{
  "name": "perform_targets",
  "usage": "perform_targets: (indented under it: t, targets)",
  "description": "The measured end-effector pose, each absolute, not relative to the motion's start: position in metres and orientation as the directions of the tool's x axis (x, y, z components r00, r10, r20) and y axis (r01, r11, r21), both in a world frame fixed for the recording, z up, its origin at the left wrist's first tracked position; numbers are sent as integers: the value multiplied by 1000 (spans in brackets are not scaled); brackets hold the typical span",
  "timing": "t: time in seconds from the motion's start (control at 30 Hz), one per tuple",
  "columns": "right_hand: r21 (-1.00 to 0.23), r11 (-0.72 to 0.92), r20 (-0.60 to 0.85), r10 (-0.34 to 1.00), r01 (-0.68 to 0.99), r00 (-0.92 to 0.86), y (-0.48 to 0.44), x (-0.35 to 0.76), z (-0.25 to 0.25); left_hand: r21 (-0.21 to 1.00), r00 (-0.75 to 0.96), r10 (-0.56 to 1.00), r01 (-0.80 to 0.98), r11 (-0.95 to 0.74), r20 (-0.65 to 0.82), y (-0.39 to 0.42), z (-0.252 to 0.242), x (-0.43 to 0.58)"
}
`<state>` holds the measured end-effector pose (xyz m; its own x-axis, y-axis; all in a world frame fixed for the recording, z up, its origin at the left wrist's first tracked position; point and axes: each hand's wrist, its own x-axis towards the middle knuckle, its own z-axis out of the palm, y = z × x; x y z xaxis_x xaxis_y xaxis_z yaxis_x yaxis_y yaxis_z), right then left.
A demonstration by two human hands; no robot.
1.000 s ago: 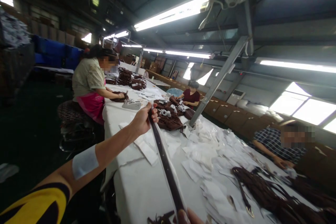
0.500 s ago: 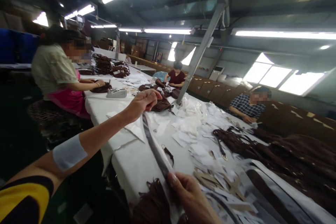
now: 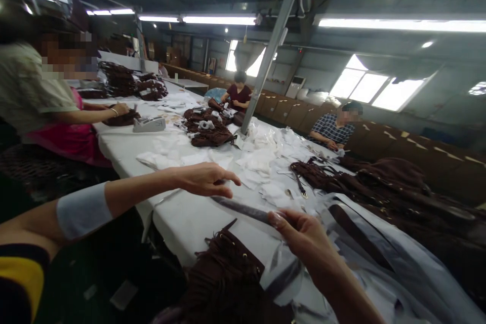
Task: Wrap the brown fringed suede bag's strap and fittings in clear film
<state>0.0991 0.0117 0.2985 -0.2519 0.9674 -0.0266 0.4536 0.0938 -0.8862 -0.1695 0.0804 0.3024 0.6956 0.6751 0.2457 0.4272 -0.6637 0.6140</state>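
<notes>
A dark strap [image 3: 246, 209] in clear plastic film runs from under my left hand to my right hand. My right hand [image 3: 304, 233] pinches it between thumb and fingers, and more wrapped strap hangs below that hand. My left hand [image 3: 205, 179] is stretched out just above the strap's far end, index finger and thumb apart; it does not seem to grip the strap. Below the strap, a dark brown fringed bag [image 3: 228, 268] with metal eyelets lies at the near table edge, partly cut off by the frame.
The white-covered table [image 3: 174, 223] carries a heap of white wrapping [image 3: 261, 154], brown bags [image 3: 208, 126] and a tape dispenser [image 3: 149, 124]. Brown bags and long plastic-wrapped straps [image 3: 360, 233] lie right. A metal post [image 3: 266, 66] rises mid-table. Several people sit around it.
My left hand has moved down and its fingers have opened from their pinch on the strap. My right hand has risen to the right, and the strap now lies more level. The view has turned right.
</notes>
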Motion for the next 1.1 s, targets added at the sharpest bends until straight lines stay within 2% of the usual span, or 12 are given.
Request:
perform_targets:
  t: [0.1, 0.17, 0.23, 0.4, 0.6, 0.7, 0.73, 0.8, 0.87, 0.93, 1.03, 1.1]
  targets:
    - [-786, 170, -39, 946, 594, -322, 6, 103, 282, 898, 417, 830, 68, -434, 370, 85, 303, -170]
    - [-735, 158, -93, 940, 659, -329, 2, 103, 268, 914, 235, 905, -293, -281, 353, 89, 303, -170]
    - [-754, 134, -134, 927, 643, -350, 0, 102, 258, 831, 167, 943, -534, -158, 286, 92, 301, -168]
    - [-901, 4, -195, 889, 433, -413, 3, 79, 261, 684, 187, 972, -728, 40, 143, 88, 301, -148]
    - [-979, -135, -195, 837, 153, -511, 0, 37, 273, 623, 232, 946, -781, 41, 229, 75, 314, -111]
    - [-975, -100, -171, 910, 200, -378, -2, 48, 272, 732, 212, 956, -681, -5, 204, 85, 309, -116]
    - [-966, -50, -136, 933, 255, -334, 0, 56, 273, 822, 207, 959, -568, -42, 192, 89, 308, -122]
    - [-913, 64, -60, 956, 402, -288, 4, 74, 276, 958, 170, 955, -201, -207, 242, 93, 309, -137]
    - [-826, 159, -1, 959, 541, -283, 8, 89, 283, 880, 203, 896, 195, -433, 395, 90, 319, -149]
    - [-735, 234, 43, 953, 637, -301, 11, 94, 294, 686, 389, 789, 396, -610, 477, 81, 332, -153]
    - [-667, 309, 56, 928, 678, -368, 14, 89, 311, 521, 722, 642, 456, -722, 257, 65, 349, -141]
    - [-657, 337, 64, 916, 674, -396, 15, 84, 319, 485, 809, 581, 476, -734, 86, 61, 354, -130]
